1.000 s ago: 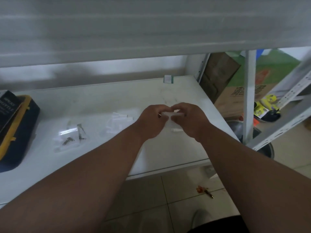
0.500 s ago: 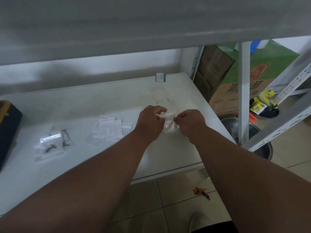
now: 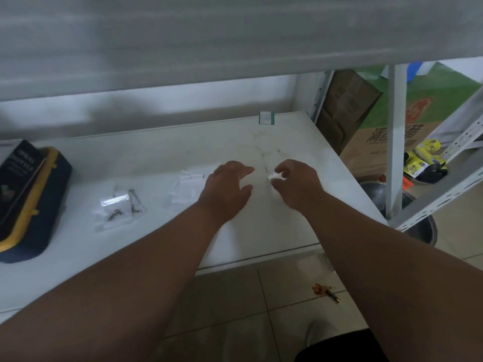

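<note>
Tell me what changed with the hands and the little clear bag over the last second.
The left hand let go of the small clear bag and drew away leftward, fingers open. The right hand alone still pinches it. The pile of empty bags, the bag of metal parts and the blue-and-yellow case lie where they were on the white shelf.

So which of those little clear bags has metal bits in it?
The leftmost zip bag, nearest the blue-and-yellow case; the others look empty.
</note>
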